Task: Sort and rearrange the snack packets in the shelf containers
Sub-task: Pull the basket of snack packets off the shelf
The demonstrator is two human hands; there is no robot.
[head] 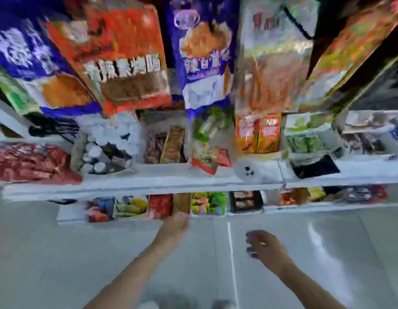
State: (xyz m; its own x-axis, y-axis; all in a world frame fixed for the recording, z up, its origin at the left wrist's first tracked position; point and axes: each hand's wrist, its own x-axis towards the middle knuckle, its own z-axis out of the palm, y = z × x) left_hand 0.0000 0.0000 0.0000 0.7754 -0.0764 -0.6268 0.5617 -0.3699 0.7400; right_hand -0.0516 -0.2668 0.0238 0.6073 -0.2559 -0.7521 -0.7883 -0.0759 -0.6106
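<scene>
The whole view is smeared with blur, so fine detail is lost; the left hand (175, 224) is stretched forward on a straight bare forearm, its fingers hidden at the front lip of the lowest shelf (304, 209), at a brown packet (181, 202) standing in a white container (66, 216); whether it grasps that packet or only touches it cannot be told. The right hand (263, 245) hangs lower and nearer the body, out over the grey floor (60, 253), apart from the shelving; its fingers curl loosely downward and nothing shows between them, so it reads as released, though blur hides the fingertips.

Just left of the left hand sits a red packet (160, 206), and further left yellow and blue ones; just right of it lie green and yellow packets (208, 202), then a dark tray (245, 201) ahead of the right hand. Above both hands the middle shelf edge (149, 181) juts out as a long white ledge; a red-trimmed packet (207, 158) overhangs it, directly above the gap between the hands. Large hanging bags, orange (122, 54) and purple (202, 52), fill the space higher up.

Below and around the hands the floor is open, with a thin white line (232, 259) running between the two forearms toward the body; the lowest shelf lip bounds the reach ahead.
</scene>
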